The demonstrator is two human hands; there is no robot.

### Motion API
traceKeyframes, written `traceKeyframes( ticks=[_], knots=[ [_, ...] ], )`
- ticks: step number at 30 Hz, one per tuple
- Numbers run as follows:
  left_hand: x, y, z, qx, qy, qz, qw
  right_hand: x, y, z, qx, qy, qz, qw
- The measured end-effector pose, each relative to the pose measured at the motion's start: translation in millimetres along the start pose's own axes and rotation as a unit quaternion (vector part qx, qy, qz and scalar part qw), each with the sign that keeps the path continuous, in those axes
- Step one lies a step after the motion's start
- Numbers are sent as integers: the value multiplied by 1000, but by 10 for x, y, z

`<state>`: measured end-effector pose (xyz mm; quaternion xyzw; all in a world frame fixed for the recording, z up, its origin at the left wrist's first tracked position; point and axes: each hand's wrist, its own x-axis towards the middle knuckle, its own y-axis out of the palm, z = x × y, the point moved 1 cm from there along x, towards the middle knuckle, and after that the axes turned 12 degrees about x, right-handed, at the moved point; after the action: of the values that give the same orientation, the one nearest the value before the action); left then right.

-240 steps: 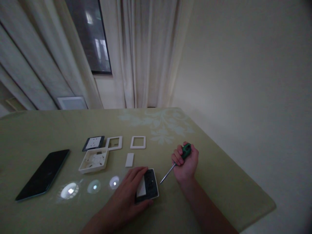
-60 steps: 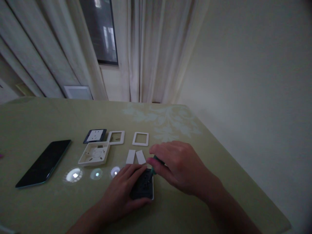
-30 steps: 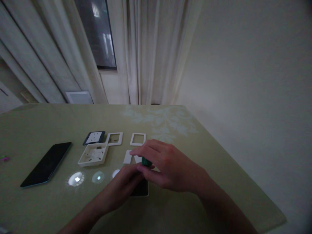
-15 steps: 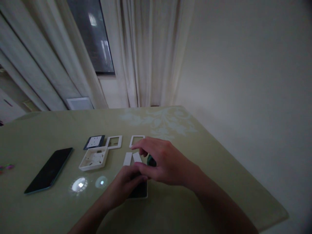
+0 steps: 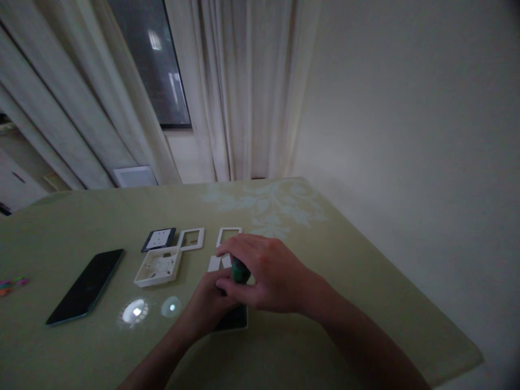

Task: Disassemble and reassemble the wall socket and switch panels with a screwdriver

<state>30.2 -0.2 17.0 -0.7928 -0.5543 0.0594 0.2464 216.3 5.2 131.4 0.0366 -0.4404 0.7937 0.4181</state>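
My right hand [image 5: 270, 271] is closed round the green and black handle [image 5: 240, 271] of what looks like a screwdriver; its shaft and tip are hidden. The handle stands roughly upright. Beneath it, my left hand [image 5: 211, 298] is curled over the upper part of a dark square panel [image 5: 233, 319] with a white edge, gripping it against the table. Its fingertips are partly covered by my right hand. Just beyond my hands lie two white strips [image 5: 214, 264], and behind them a white square frame [image 5: 229, 232].
Left of my hands lie a white open mounting box [image 5: 158, 266], a socket plate [image 5: 159, 239] and a second white frame [image 5: 192, 239]. A black tablet [image 5: 86, 287] is farther left, with small colourful items [image 5: 14, 284] at the table's left edge. A wall [image 5: 406, 162] borders the table [image 5: 345, 260] on the right.
My right hand has shifted slightly left and turned, so more of the green handle shows, now more upright. The left hand stays over the panel. The view has tilted a little.
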Motion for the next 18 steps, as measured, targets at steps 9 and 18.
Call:
traceKeyframes(
  ticks=[9, 18],
  knots=[
    [-120, -40, 27, -11, 7, 9, 1000, -3, -29, -19, -14, -1, -2, 1000],
    [-148, -26, 49, -31, -4, 3, 1000, -4, -27, 17, -28, -6, 9, 1000]
  ],
)
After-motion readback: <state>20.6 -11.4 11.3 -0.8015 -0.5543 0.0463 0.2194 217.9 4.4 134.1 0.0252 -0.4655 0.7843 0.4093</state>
